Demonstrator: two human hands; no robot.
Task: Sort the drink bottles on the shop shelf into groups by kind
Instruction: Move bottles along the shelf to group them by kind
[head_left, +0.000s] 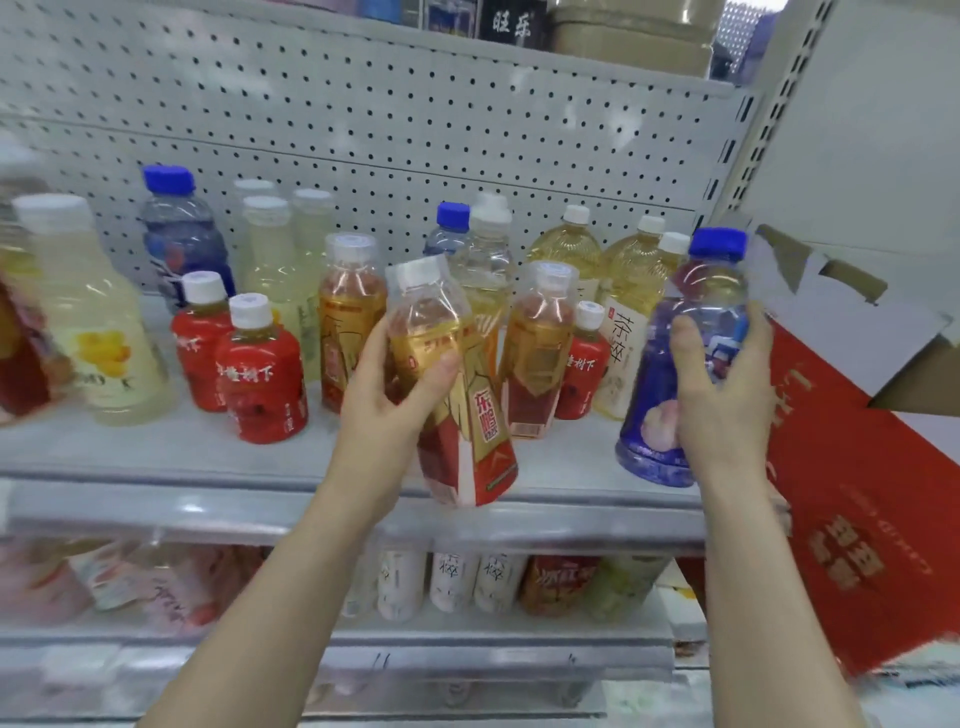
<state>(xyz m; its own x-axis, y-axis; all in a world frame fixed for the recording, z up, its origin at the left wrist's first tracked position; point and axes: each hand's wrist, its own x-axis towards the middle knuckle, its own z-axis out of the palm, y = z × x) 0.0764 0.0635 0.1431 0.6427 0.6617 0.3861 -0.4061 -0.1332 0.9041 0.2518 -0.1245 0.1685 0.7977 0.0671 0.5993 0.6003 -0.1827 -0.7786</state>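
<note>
While both forearms reach up from the bottom edge, the left hand is wrapped round a gold-and-red bottle at frame centre. Its thumb lies across the label, and the bottle is tilted with its base out over the shelf front lip. The right hand grips a blue-capped bottle at centre right. The bottle is near upright with its base low by the shelf board; contact unclear. A red carton sits just right of it.

Behind the hands are two more gold bottles and three small red-label bottles. A pale yellow bottle is blurred at far left. The back row has another blue-capped bottle at upper left and yellow tea bottles at right. The pegboard is rearmost.
</note>
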